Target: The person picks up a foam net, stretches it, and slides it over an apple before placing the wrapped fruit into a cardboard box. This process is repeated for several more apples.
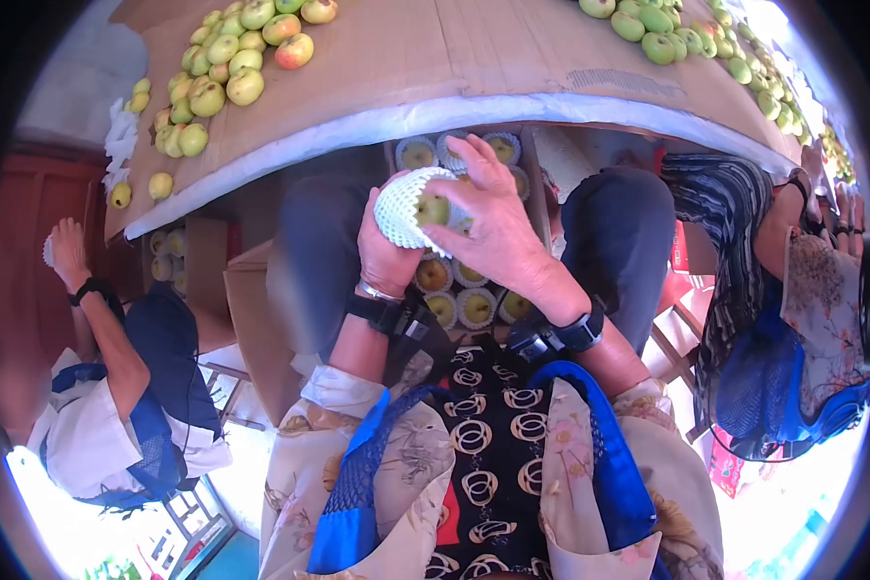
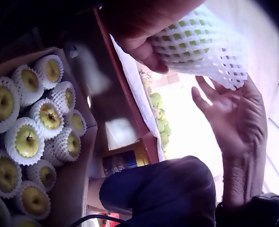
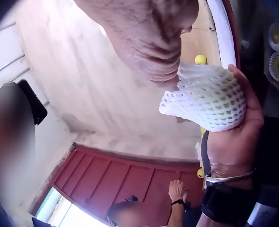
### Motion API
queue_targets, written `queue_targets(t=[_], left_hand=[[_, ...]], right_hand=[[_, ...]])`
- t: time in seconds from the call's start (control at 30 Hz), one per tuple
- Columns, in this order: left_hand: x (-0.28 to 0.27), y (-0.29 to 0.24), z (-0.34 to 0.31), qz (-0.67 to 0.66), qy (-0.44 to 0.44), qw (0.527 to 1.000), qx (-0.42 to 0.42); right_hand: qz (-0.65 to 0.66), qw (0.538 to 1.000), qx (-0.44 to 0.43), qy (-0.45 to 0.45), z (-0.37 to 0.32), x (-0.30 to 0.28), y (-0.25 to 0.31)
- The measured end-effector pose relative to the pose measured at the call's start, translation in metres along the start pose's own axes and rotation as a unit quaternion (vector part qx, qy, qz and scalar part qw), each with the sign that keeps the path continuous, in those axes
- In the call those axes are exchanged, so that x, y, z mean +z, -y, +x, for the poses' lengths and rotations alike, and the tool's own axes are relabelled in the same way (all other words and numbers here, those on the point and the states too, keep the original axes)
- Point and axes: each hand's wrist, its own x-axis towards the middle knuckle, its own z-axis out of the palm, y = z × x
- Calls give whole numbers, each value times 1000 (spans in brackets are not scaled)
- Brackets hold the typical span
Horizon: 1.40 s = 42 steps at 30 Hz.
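In the head view, an apple (image 1: 432,210) sits inside a white foam net sleeve (image 1: 401,208), its lower end showing through the sleeve's mouth. My left hand (image 1: 386,249) cups and grips the sleeved apple from the left and below. My right hand (image 1: 498,217) is at the sleeve's open rim, thumb and index apart there, the other fingers spread upward. The right wrist view has the sleeve's loose end (image 3: 170,104) stretched toward my right hand (image 3: 149,42). Below both hands stands a cardboard box (image 2: 78,182) of sleeved apples (image 2: 27,141).
Bare apples (image 1: 222,72) are heaped on the cardboard-covered table (image 1: 435,58), left and right. Its white-wrapped edge (image 1: 454,111) runs just beyond my hands. Another box of sleeved apples (image 1: 169,253) stands at left. People sit on both sides; the left one raises a hand (image 1: 69,253).
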Motion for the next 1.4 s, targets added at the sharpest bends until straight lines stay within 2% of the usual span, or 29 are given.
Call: queue_targets(t=[0.07, 0.27, 0.47, 0.77, 1.07, 1.17, 1.4], left_hand=[[-4, 1, 5, -37, -62, 996, -61], [2, 2, 2, -83, -79, 990, -81], [3, 3, 3, -45, -81, 994, -65], [-11, 2, 12, 10, -83, 996, -17], [-14, 3, 13, -19, -55, 998, 5], [-15, 4, 11, -14, -72, 997, 11], [-16, 7, 8, -20, -104, 994, -2]], right_hand=[[-24, 999, 26, 33, -3, 6, -5], [-92, 991, 48, 85, 0, 1, -1], [-169, 983, 34, 63, 0, 7, -5], [-101, 994, 27, 24, 2, 12, -9], [-34, 998, 40, -46, 0, 20, -8], [-23, 998, 27, -45, 0, 23, -11], [-32, 997, 68, 6, 0, 22, -15]])
